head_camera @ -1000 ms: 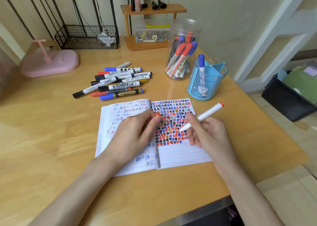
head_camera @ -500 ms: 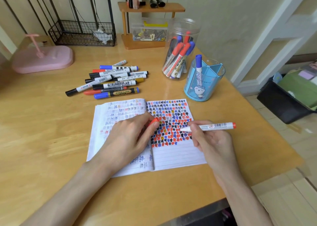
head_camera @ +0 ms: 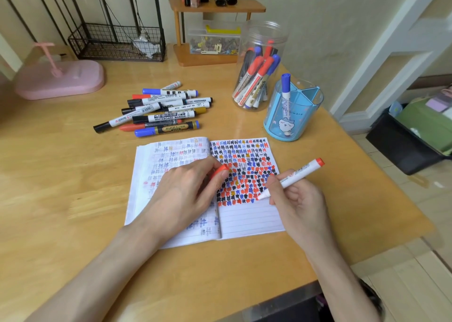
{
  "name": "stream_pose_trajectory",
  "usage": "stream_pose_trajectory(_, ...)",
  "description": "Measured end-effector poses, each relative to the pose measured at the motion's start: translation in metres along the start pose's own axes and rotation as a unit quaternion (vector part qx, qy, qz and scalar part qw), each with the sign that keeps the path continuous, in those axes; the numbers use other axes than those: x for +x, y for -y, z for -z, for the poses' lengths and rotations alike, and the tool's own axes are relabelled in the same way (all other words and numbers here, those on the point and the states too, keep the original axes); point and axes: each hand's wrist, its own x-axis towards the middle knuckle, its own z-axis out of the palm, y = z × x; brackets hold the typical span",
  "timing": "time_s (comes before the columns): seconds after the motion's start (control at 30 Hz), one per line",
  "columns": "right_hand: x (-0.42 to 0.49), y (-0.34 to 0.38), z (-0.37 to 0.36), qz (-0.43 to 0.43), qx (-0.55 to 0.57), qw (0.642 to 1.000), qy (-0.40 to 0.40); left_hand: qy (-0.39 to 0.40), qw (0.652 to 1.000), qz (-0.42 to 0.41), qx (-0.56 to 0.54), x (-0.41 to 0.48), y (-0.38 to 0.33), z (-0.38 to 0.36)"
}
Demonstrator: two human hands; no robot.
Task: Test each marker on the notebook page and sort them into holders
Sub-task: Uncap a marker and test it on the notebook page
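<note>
An open notebook [head_camera: 249,221] lies in front of me, its right page packed with black, blue and red test marks. My right hand [head_camera: 297,204] grips a white marker with a red end [head_camera: 299,172], its tip down on the page at the lower edge of the marks. My left hand [head_camera: 186,194] rests on the left page and holds the red cap [head_camera: 221,169] between thumb and fingers. A pile of several markers [head_camera: 161,111] lies behind the notebook. A clear jar [head_camera: 259,69] holds several markers. A blue holder [head_camera: 291,113] holds one blue marker.
A pink stand [head_camera: 61,78] sits at the far left, a black wire basket [head_camera: 117,43] behind it, and a small wooden shelf [head_camera: 215,28] with a clip box at the back. The table's right edge drops to the floor, where a dark bin [head_camera: 411,135] stands.
My right hand has tilted the marker from flat to steep and brought its tip down lower on the right page. The left hand keeps the cap in place.
</note>
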Motion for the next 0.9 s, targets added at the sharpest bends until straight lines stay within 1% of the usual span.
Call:
stream_pose_trajectory(0.2, -0.0019, -0.0004, -0.0011, -0.001, -0.023, 1.0, 0.003, 0.003, 1.0, -0.002, 0.005, 0.0, 0.0005, -0.0002)
stream_pose_trajectory(0.33, -0.0005, 0.0004, 0.0006, 0.001, -0.014, 1.0, -0.019, 0.003, 1.0, -0.002, 0.005, -0.0007, 0.0006, -0.0004)
stream_pose_trajectory(0.5, -0.0014, -0.0016, -0.0003, 0.015, -0.04, 0.999, 0.005, 0.0, 1.0, -0.005, 0.01, -0.0008, 0.0004, -0.0002)
stream_pose_trajectory(0.63, 0.0004, -0.0017, 0.001, 0.013, -0.014, 1.0, -0.01, -0.001, 1.0, -0.009, 0.007, -0.001, -0.0002, 0.0001)
stream_pose_trajectory(0.77, -0.0004, -0.0027, 0.0002, 0.019, -0.031, 0.999, 0.007, -0.005, 1.0, -0.013, 0.011, -0.0009, -0.001, -0.0001)
stream_pose_trajectory(0.9, 0.0002, -0.0035, 0.0012, 0.019, -0.023, 1.0, -0.004, -0.008, 1.0, -0.016, 0.012, -0.001, -0.0014, 0.0002)
